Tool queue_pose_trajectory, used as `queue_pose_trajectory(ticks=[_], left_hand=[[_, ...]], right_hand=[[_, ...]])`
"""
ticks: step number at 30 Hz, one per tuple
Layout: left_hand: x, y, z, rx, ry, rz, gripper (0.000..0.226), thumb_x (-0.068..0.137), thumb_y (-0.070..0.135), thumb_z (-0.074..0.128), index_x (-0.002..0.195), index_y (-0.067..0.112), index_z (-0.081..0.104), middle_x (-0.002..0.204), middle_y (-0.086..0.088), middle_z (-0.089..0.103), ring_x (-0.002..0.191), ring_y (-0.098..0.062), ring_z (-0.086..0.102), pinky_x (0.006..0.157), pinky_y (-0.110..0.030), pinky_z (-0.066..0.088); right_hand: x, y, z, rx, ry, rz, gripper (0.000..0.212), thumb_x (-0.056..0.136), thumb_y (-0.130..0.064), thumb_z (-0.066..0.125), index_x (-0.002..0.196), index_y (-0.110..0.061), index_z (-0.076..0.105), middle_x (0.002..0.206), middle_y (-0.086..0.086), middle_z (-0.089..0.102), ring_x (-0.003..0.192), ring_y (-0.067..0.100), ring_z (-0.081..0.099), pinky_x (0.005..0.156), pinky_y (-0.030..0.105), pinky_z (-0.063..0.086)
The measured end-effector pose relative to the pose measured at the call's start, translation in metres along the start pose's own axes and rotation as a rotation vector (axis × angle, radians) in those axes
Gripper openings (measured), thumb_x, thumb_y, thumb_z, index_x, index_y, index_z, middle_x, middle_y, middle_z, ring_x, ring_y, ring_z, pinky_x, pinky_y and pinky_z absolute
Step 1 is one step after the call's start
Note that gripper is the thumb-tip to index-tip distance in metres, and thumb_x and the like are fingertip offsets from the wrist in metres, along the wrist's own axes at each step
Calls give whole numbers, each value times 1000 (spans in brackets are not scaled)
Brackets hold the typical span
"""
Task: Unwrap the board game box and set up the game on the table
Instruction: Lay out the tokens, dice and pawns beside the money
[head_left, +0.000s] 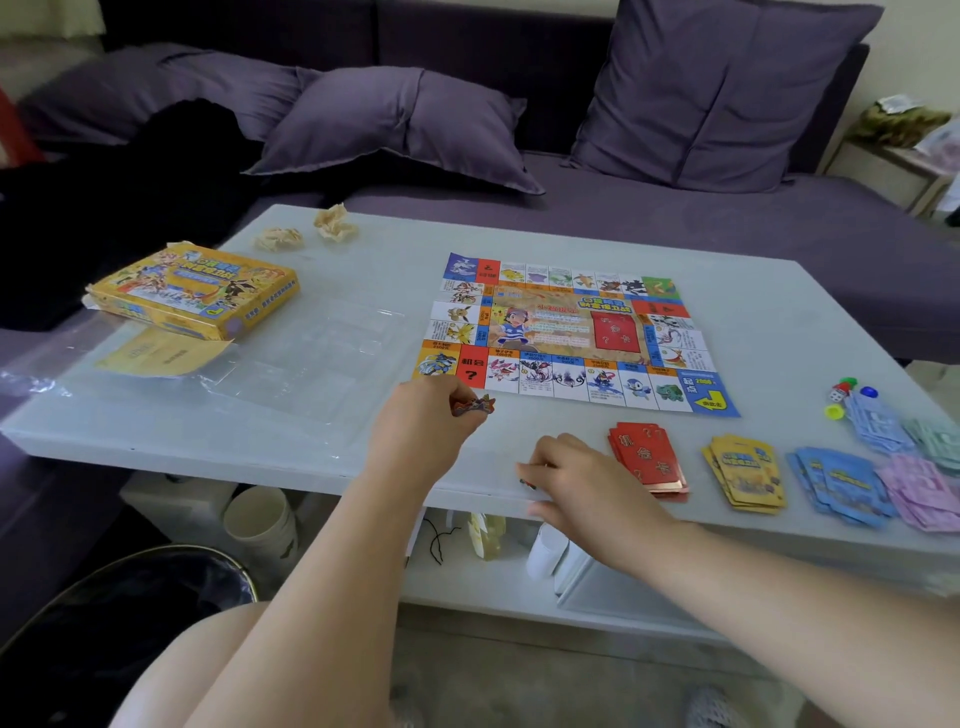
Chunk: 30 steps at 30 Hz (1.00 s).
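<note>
1. Leaves the loose shrink-wrap (31, 382) at nine o'clock on the table (260, 447), off the box, so unwrapping looks done.
2. Parks the yellow game box (192, 291) at ten o'clock, lid on and contents hidden, likely to free the middle for play.
3. Sets the clear plastic tray insert (322, 358) at the box's three o'clock; shows no pieces in its wells that can be made out.
4. Pinches a small printed cardboard figure (475, 404) in the curled left hand (421, 421), just off the seven o'clock corner of the game board (566, 338); probably a token meant for that flat-spread board.
5. Curls the right hand (576, 478) at six o'clock by the table edge, fingertips nipping a small item (525, 483); cannot tell what.
6. Lines up red cards (649, 457), yellow cards (745, 473), blue cards (836, 486) and pink play money (919, 493) from five towards four o'clock, sorted by colour, seemingly for easy reach.
7. Keeps pawns (832, 413) and a die (835, 396) together at three o'clock.
</note>
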<state>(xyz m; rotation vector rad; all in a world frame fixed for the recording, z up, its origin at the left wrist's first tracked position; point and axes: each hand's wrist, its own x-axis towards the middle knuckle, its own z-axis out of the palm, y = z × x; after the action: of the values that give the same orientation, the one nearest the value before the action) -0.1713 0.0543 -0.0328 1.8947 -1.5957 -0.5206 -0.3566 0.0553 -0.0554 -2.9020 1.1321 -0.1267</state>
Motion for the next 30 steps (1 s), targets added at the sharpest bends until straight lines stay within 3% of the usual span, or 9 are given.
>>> queue_pose_trajectory(ticks=[2,4,8,11,13,16,21,25,30], left_hand=[[-1,0,1,0,-4,0,15,87,30,64,94,18,68,91,1,66,67,-11,51,53,-22,38],[-3,-1,2,-9,-12,-2,16,87,30,64,94,17,68,90,0,67,68,-12,52,54,-22,39],[-6,-2,5,-19,-30,-24,17,86,31,65,95,17,68,91,2,67,74,-14,54,57,-21,39],[-6,-1,9,-31,-67,-31,16,86,31,65,94,17,68,92,2,67,69,-11,53,55,-21,38],[-6,1,11,-37,-106,-32,17,86,32,65,95,18,67,92,2,67,61,-6,48,51,-20,34],[-4,2,14,-72,-165,-30,17,85,32,66,94,18,67,88,3,66,57,-4,46,50,-17,31],[1,6,17,-106,-212,-30,12,85,30,67,89,19,65,86,1,67,65,-7,54,50,-16,33],[4,6,20,-63,-193,-50,18,85,32,67,95,17,67,84,4,65,65,-9,52,50,-20,33],[5,10,24,-33,-229,-24,18,83,31,69,95,18,68,83,5,63,73,-12,58,53,-20,38]], right_hand=[[-4,3,6,-1,94,-70,24,69,-14,82,89,-13,71,82,2,60,77,21,59,52,26,48],[-5,4,9,14,157,-100,21,62,-11,86,78,-15,72,68,-2,56,64,17,57,43,20,42],[-2,10,9,100,152,-69,22,73,-6,76,93,-15,75,73,1,64,72,20,63,56,22,47],[8,14,-5,508,189,234,17,88,-15,65,104,-14,71,92,-3,72,87,7,66,81,20,49],[18,17,-13,731,225,400,9,86,-14,68,94,-18,67,80,-11,70,74,-8,62,74,7,46],[28,19,-19,909,208,457,15,82,-8,71,78,-20,63,68,-9,67,58,-7,60,62,8,48],[33,24,-15,1018,176,479,18,81,-4,71,75,-20,66,73,3,70,68,15,67,73,26,56],[32,33,-14,1055,227,470,18,80,-2,70,74,-18,66,68,0,68,63,12,63,67,22,53],[32,33,-10,1037,97,431,20,78,-3,73,75,-22,67,70,-2,69,62,9,61,67,22,52]])
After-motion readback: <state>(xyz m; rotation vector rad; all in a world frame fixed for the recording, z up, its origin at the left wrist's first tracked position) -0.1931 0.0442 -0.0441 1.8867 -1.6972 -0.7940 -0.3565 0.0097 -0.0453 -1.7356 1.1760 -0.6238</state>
